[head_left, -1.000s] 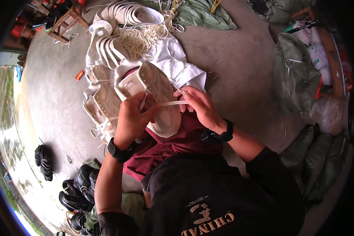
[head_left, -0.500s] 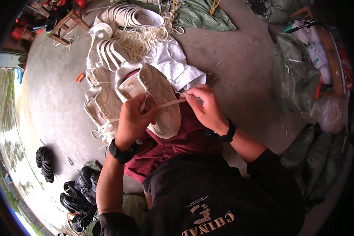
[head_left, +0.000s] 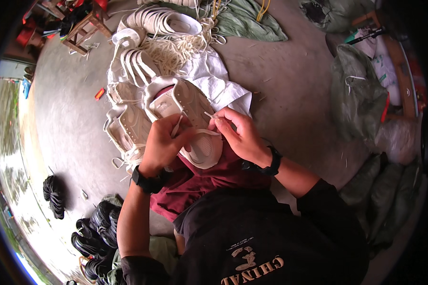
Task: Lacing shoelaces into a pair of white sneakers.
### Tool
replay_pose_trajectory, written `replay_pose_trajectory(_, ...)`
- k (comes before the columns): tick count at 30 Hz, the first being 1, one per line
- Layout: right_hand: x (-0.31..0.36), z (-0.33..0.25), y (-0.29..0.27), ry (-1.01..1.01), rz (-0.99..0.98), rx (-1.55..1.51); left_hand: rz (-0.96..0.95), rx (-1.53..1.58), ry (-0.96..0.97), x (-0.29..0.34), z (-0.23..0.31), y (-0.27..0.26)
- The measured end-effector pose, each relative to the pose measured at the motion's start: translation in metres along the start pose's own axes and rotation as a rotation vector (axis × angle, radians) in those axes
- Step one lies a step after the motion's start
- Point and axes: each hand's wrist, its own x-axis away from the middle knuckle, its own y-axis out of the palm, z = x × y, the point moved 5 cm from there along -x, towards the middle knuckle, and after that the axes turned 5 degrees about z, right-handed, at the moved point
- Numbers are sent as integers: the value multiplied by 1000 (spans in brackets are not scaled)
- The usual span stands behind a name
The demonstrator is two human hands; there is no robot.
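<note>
A beige sneaker [head_left: 205,154] rests on my lap, toe toward me, with its tongue and eyelet rows facing up. My left hand [head_left: 164,140] is closed over its left side, a lace end sticking up between thumb and fingers. Across the toe runs a flat off-white shoelace [head_left: 203,132] between my two hands. My right hand [head_left: 240,134] pinches this lace near its tip, which points toward the eyelets on the shoe's right side. Beside my left hand stands another beige sneaker [head_left: 126,124] with loose laces.
Beyond the shoe lie a heap of off-white laces [head_left: 176,54], nested beige shoe uppers [head_left: 164,21] and a white sack [head_left: 226,88]. Black shoes [head_left: 92,235] are piled at the lower left. Green sacks [head_left: 359,90] stand at the right. A wooden stool [head_left: 88,28] is at the far left.
My right hand has moved left and slightly down, closer to the shoe, so the lace between my hands is slacker. The lace tip now points out past my right fingers.
</note>
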Motion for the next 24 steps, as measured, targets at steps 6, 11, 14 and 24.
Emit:
replay_pose_trajectory(6,0,-9,13,10,-45,42,-102,28,28,2,4,-18)
replay_pose_trajectory(11,4,-19,25,4,-90,35,-128,78,-7,9,0,-26)
replay_pose_trajectory(14,6,-26,34,39,-127,16,-124,87,8,14,0,-31)
replay_pose_trajectory(24,13,-35,51,-18,-70,94,-69,-126,8,49,13,-45)
